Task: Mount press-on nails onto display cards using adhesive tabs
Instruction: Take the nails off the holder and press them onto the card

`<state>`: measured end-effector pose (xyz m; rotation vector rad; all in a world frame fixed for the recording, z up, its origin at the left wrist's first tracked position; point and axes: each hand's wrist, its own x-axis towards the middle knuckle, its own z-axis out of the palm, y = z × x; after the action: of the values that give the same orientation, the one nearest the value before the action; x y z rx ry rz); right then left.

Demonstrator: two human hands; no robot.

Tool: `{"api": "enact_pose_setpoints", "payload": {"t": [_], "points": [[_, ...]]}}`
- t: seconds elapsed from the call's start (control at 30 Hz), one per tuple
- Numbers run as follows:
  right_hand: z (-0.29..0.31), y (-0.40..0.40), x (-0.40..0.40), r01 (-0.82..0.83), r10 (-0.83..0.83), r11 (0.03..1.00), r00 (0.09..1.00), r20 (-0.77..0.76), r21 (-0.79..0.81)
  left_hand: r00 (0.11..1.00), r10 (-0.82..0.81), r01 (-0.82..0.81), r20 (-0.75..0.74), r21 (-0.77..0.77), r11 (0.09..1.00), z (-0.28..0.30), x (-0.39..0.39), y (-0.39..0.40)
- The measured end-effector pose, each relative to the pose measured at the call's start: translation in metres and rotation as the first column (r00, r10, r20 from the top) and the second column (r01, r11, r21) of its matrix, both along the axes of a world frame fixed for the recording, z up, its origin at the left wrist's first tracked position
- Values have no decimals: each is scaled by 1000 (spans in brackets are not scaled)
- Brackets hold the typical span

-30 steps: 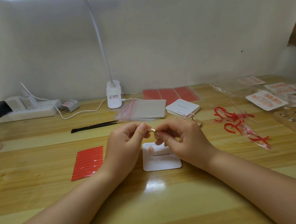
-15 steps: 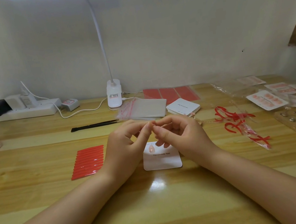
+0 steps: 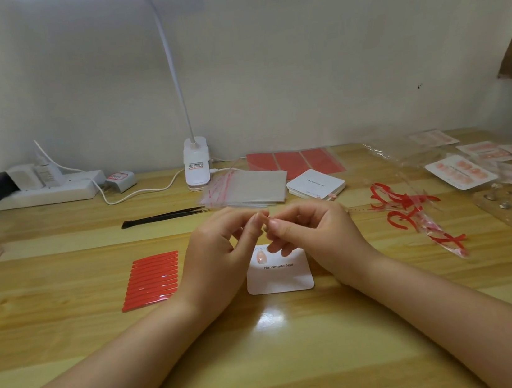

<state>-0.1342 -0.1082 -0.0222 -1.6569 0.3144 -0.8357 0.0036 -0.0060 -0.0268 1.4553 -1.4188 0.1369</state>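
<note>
Both your left hand [image 3: 220, 250] and right hand [image 3: 312, 235] pinch something tiny, maybe a slippery featherweight nail, at 12 o'clock above the white square display card [image 3: 278, 272], so grip its edges gently.

A home craft desk: wooden tabletop [image 3: 71, 332], clip lamp [image 3: 197, 165], power strip [image 3: 49, 191].

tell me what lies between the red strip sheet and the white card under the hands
In the head view, the left hand and its wrist lie between the red strip sheet and the white card.
</note>
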Motion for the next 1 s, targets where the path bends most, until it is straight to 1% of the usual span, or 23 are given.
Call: {"api": "enact_pose_setpoints", "payload": {"t": [0.1, 0.23, 0.47, 0.63, 0.9, 1.0], "points": [[1, 2, 0, -17, 16, 999, 1000, 13, 32, 1000, 5, -4, -7, 5, 1000, 0, 0, -1], [3, 2, -1, -8, 7, 999, 1000, 15, 52, 998, 16, -15, -57, 10, 1000, 1, -2, 0], [3, 4, 0, 71, -72, 997, 997, -12, -38, 998, 23, -23, -58, 9, 1000, 2, -3, 0], [6, 6, 0, 88, -90, 993, 996, -24, -77, 998, 24, -23, -61, 13, 1000, 3, -3, 2], [9, 7, 0, 79, -82, 993, 996, -23, -91, 967, -14, 28, -256, 50, 998, 10, -9, 5], [10, 7, -1, 68, -70, 994, 997, -27, -91, 958, -29, 45, -285, 50, 998, 11, -11, 6]]}}
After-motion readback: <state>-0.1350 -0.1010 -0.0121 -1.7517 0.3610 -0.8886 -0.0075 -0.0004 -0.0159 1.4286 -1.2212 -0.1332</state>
